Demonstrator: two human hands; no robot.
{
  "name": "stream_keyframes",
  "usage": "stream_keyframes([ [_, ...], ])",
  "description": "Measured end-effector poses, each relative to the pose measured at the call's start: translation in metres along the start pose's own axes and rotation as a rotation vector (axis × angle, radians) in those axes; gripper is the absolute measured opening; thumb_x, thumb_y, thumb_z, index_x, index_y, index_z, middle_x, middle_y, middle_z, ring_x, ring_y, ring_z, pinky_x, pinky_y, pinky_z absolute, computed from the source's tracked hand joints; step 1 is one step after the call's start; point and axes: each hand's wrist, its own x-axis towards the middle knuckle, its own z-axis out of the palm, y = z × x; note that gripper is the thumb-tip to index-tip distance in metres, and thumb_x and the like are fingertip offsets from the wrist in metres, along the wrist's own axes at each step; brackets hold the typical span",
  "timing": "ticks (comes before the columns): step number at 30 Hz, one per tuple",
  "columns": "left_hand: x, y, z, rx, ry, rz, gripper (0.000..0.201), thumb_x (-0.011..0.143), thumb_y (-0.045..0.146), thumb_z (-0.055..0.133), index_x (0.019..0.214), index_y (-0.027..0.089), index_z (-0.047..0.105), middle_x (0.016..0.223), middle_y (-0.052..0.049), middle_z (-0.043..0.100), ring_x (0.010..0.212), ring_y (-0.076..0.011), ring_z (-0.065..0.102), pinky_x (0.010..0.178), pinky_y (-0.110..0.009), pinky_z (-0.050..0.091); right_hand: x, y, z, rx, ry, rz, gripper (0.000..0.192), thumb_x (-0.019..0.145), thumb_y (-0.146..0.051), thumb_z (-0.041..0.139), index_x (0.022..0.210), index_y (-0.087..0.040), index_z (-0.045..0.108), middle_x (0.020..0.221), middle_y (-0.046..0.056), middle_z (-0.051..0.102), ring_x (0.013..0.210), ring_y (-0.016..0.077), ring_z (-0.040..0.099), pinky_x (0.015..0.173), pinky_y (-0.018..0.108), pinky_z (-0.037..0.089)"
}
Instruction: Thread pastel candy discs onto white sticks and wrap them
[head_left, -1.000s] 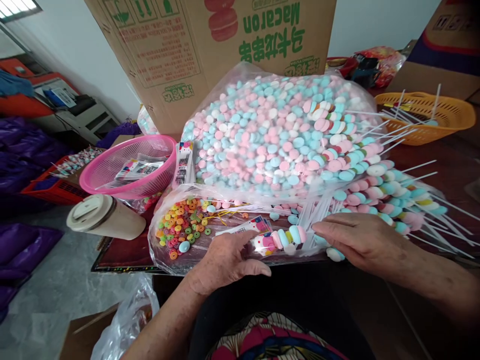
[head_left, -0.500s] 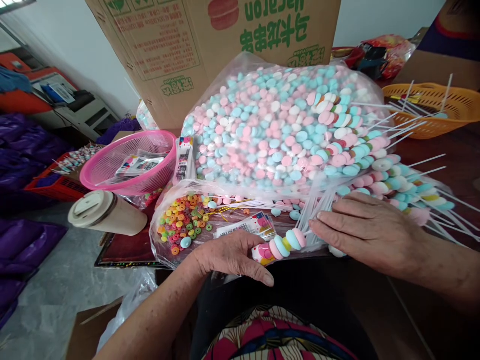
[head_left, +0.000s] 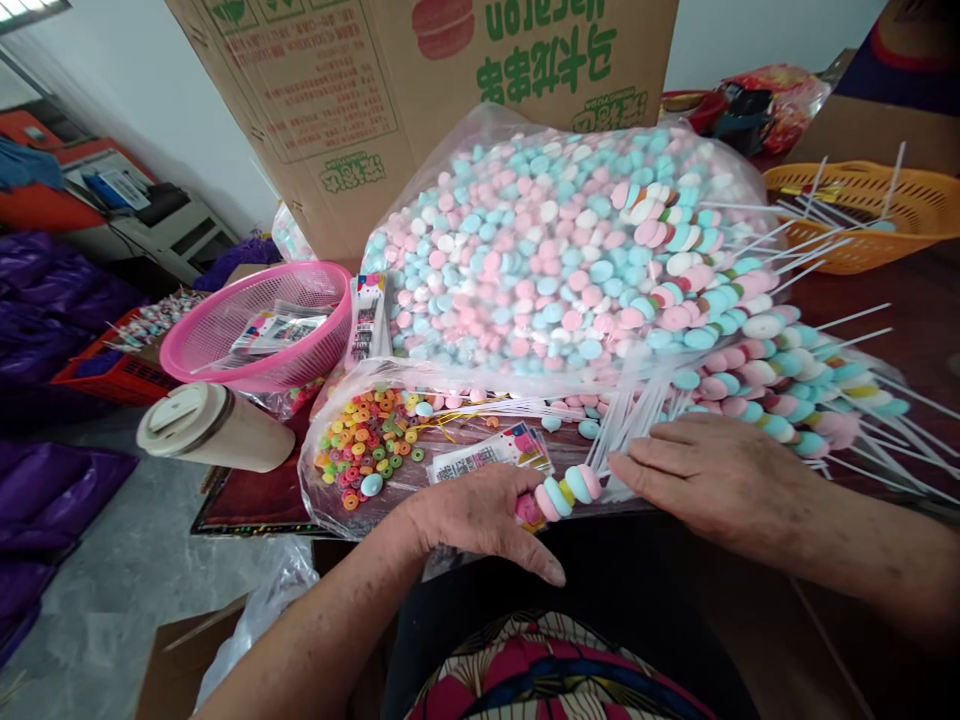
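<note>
My left hand (head_left: pixel 491 515) is closed around a printed wrapper (head_left: pixel 529 510) at one end of a candy skewer (head_left: pixel 568 490), its thumb stretched out below. Pink, blue and yellow sweets are threaded on the skewer. My right hand (head_left: pixel 697 470) is at the other end, fingertips close together at the skewer's stick; its thumb is hidden. Under and beside its fingers lie white sticks (head_left: pixel 626 420). More printed wrappers (head_left: pixel 499 452) rest just beyond my left hand. To its left is a pile of coloured ring sweets (head_left: pixel 375 430).
A large clear bag of pastel sweets (head_left: pixel 525 260) fills the middle, before a cardboard box (head_left: pixel 360 90). Threaded skewers (head_left: pixel 780 370) are heaped at right, near an orange basket (head_left: pixel 900 220). At left stand a pink basket (head_left: pixel 195 370) and a lidded cup (head_left: pixel 240 430).
My right hand has shifted slightly left and down, uncovering more of the heaped skewers. My left hand has moved a little right, and less of the wrapper shows.
</note>
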Motion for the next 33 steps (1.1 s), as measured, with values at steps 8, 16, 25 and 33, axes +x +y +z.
stream_keyframes([
  [8, -0.006, 0.003, 0.011, 0.209, 0.27, -0.035, 0.071, 0.065, 0.032, 0.074, 0.129, 0.021, 0.046, 0.106, -0.008, 0.064, 0.096, -0.0276, 0.058, 0.084, -0.038, 0.043, -0.006, 0.001, 0.0, 0.024, -0.028, 0.004, 0.026, 0.083, -0.003, 0.037, 0.08, -0.017, 0.059, 0.063, 0.0, 0.058, 0.055, 0.014, 0.048, 0.054, 0.03, 0.029],
  [16, 0.008, -0.001, 0.003, -0.142, -0.1, 0.087, 0.084, 0.069, 0.04, 0.07, 0.139, 0.021, 0.027, 0.072, 0.001, 0.063, 0.054, -0.0153, 0.058, 0.058, -0.03, 0.048, 0.002, 0.004, 0.003, -0.056, 0.126, -0.071, 0.02, 0.085, -0.006, 0.042, 0.094, -0.016, 0.057, 0.077, 0.004, 0.065, 0.066, 0.0152, 0.053, 0.062, 0.031, 0.037],
  [25, 0.004, -0.003, -0.025, 0.719, 0.301, -0.214, 0.096, 0.059, 0.045, 0.074, 0.139, 0.017, 0.03, 0.116, -0.017, 0.061, 0.109, -0.0357, 0.054, 0.093, -0.045, 0.037, -0.01, -0.024, 0.05, 0.365, -0.003, 0.452, 0.021, 0.086, -0.012, 0.041, 0.085, -0.02, 0.061, 0.068, 0.001, 0.063, 0.058, 0.0122, 0.057, 0.052, 0.022, 0.038],
  [33, -0.018, -0.017, -0.034, 0.313, 0.035, -0.127, 0.018, 0.071, 0.029, 0.064, 0.086, 0.019, 0.067, 0.078, 0.001, 0.067, 0.072, -0.0167, 0.059, 0.066, -0.022, 0.042, -0.001, -0.015, 0.041, 0.065, 0.162, 0.187, 0.022, 0.085, -0.006, 0.041, 0.093, -0.017, 0.058, 0.072, 0.003, 0.065, 0.061, 0.0132, 0.056, 0.055, 0.026, 0.038],
])
